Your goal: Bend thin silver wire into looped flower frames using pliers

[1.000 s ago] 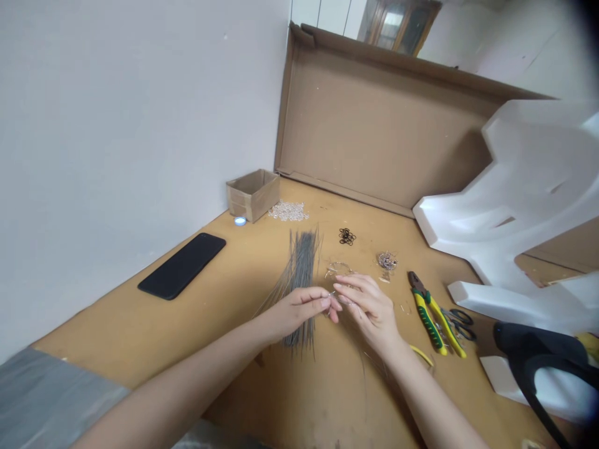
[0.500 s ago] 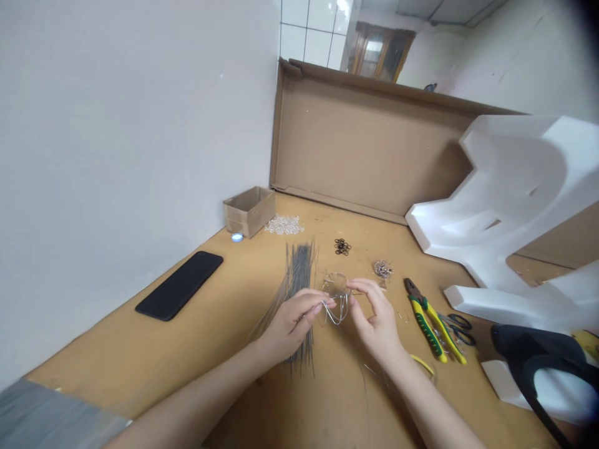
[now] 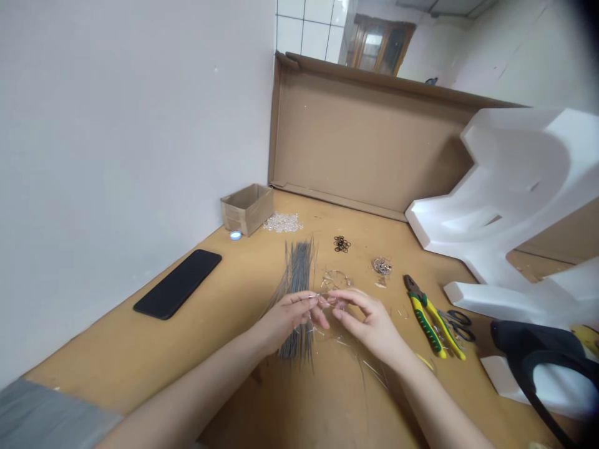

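Observation:
Between my two hands is a thin silvery wire piece (image 3: 319, 295), its exact shape blurred. My left hand (image 3: 292, 318) pinches it from the left, above the bundle of straight grey wires (image 3: 299, 268). From the right, my right hand (image 3: 362, 318) has thumb and fingers closed around the wire's other side. The fingertips of both hands nearly meet. Just beyond them, a loose wire ring (image 3: 336, 279) lies on the table. Farther right sits a small coil of wire with beads (image 3: 382, 266).
Pliers (image 3: 425, 318) and scissors (image 3: 458, 324) lie on the right, near white foam (image 3: 505, 181). A black phone (image 3: 178, 284) is at left. A cardboard box (image 3: 247, 209), clear little rings (image 3: 283, 222) and black rings (image 3: 342, 244) are farther back. Loose wires lie in front.
My right hand has moved left, bringing its fingertips close to my left hand's. The wire loops that hung between them are now mostly covered by the fingers.

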{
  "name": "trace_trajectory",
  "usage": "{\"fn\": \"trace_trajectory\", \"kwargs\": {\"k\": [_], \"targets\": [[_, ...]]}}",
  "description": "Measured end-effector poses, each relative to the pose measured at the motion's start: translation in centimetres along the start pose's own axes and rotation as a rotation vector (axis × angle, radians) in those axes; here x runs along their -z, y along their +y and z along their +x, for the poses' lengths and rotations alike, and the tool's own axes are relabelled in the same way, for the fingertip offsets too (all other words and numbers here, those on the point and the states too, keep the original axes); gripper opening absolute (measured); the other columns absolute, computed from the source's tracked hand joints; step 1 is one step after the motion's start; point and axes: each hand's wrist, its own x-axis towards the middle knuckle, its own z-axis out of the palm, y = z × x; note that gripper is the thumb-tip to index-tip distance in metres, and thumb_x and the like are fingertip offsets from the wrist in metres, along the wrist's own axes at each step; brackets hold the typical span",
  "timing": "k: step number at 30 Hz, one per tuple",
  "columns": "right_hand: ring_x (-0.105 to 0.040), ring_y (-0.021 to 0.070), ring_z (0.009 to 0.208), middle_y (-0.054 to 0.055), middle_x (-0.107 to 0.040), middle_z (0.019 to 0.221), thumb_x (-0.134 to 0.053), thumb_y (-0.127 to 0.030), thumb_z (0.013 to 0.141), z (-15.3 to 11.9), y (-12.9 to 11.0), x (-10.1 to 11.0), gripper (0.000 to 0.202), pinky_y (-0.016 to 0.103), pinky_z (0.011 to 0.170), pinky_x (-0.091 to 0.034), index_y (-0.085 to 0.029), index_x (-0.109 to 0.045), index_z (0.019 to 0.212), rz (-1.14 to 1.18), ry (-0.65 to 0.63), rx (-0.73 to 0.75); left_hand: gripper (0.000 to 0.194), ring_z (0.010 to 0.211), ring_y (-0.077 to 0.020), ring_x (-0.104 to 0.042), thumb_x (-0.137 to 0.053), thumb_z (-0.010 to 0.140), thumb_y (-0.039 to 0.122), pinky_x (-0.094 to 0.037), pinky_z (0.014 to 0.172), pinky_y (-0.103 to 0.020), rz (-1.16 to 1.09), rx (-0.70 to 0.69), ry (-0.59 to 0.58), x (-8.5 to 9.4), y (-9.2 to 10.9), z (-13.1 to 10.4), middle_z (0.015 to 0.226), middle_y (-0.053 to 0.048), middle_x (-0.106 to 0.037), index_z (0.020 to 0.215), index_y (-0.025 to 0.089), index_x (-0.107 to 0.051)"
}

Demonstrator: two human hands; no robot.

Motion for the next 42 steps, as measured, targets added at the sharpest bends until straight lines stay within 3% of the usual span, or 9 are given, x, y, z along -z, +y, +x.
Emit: {"fn": "trace_trajectory", "kwargs": {"k": [6, 10, 14, 19, 25, 32, 36, 38, 42], "targets": [[-0.062, 0.0146, 0.06, 0.003, -0.069, 0.073, -0.064, -0.033, 0.072, 0.4, 1.0, 0.0, 0.02, 0.034, 0.068, -0.048, -0.02, -0.068, 0.087, 0.315, 0.028, -0.271, 0.022, 0.077, -0.0155, -0.061, -0.054, 0.08, 0.033, -0.041, 0.078, -0.031, -0.054, 0.081, 0.014, 0.2, 0.4, 0.1, 0.083, -0.007, -0.066, 0.091, 0.015, -0.058], [-0.06, 0.0112, 0.058, 0.002, -0.069, 0.077, -0.067, -0.031, 0.072, 0.5, 1.0, 0.2, 0.018, 0.031, 0.07, -0.047, -0.02, -0.069, 0.086, 0.485, -0.027, -0.344, 0.027, 0.086, -0.0181, -0.06, -0.05, 0.082, 0.038, -0.043, 0.077, -0.033, -0.078, 0.018, 0.061, 0.4, 0.6, 0.3, 0.098, -0.009, -0.062, 0.094, 0.015, -0.057], [-0.06, 0.0101, 0.057, 0.004, -0.068, 0.078, -0.064, -0.03, 0.075, 0.5, 1.0, 0.1, 0.018, 0.028, 0.066, -0.046, -0.017, -0.07, 0.086, 0.623, -0.149, -0.389, 0.03, 0.087, -0.0192, -0.058, -0.049, 0.082, 0.04, -0.043, 0.076, -0.033, -0.004, -0.039, 0.056, 0.3, 0.7, 0.2, 0.094, -0.009, -0.061, 0.094, 0.013, -0.058], [-0.059, 0.0101, 0.054, 0.005, -0.067, 0.076, -0.065, -0.031, 0.074, 0.5, 1.4, -0.1, 0.02, 0.025, 0.057, -0.044, -0.015, -0.07, 0.084, 0.673, -0.188, -0.461, 0.025, 0.081, -0.0157, -0.056, -0.055, 0.079, 0.036, -0.043, 0.072, -0.029, 0.094, -0.094, 0.167, 0.2, 0.8, 0.1, 0.087, -0.005, -0.06, 0.093, 0.016, -0.056], [-0.062, 0.0123, 0.06, 0.006, -0.068, 0.081, -0.064, -0.033, 0.075, 0.4, 1.6, -0.3, 0.021, 0.028, 0.067, -0.045, -0.017, -0.07, 0.087, 0.585, -0.158, -0.433, 0.017, 0.071, -0.0125, -0.048, -0.054, 0.08, 0.029, -0.038, 0.068, -0.026, 0.691, -0.428, 0.36, 0.0, 1.4, -0.6, 0.07, 0.0, -0.051, 0.07, 0.016, -0.06], [-0.062, 0.013, 0.063, 0.004, -0.067, 0.077, -0.066, -0.034, 0.072, 0.5, 1.5, -0.3, 0.023, 0.028, 0.068, -0.044, -0.016, -0.07, 0.085, 0.565, -0.124, -0.447, 0.017, 0.07, -0.0149, -0.047, -0.051, 0.082, 0.026, -0.036, 0.067, -0.029, 1.239, -0.531, 0.245, -0.6, 1.0, -0.9, 0.069, -0.003, -0.053, 0.075, 0.02, -0.065], [-0.058, 0.0101, 0.056, 0.002, -0.065, 0.074, -0.066, -0.034, 0.071, 0.5, 1.6, -0.2, 0.02, 0.025, 0.061, -0.042, -0.017, -0.068, 0.082, 0.557, -0.135, -0.423, 0.012, 0.088, -0.0174, -0.049, -0.052, 0.08, 0.022, -0.039, 0.078, -0.031, 1.159, -0.563, 0.289, -0.5, 0.9, -0.9, 0.09, -0.006, -0.056, 0.088, 0.018, -0.06], [-0.056, 0.0088, 0.054, 0.002, -0.064, 0.073, -0.067, -0.033, 0.071, 0.5, 1.5, -0.1, 0.019, 0.024, 0.058, -0.042, -0.016, -0.067, 0.079, 0.561, -0.152, -0.418, 0.022, 0.102, -0.0195, -0.047, -0.055, 0.077, 0.021, -0.037, 0.087, -0.034, 1.08, -0.562, 0.319, -0.5, 1.0, -0.9, 0.106, -0.009, -0.053, 0.099, 0.018, -0.056], [-0.054, 0.0086, 0.055, 0.002, -0.063, 0.074, -0.066, -0.031, 0.071, 0.5, 1.3, 0.1, 0.017, 0.024, 0.058, -0.042, -0.015, -0.066, 0.079, 0.642, -0.168, -0.451, 0.023, 0.097, -0.0177, -0.052, -0.053, 0.078, 0.023, -0.039, 0.086, -0.031, 0.859, -0.365, 0.215, -0.6, 1.0, -0.9, 0.102, -0.006, -0.058, 0.101, 0.019, -0.055]]}}
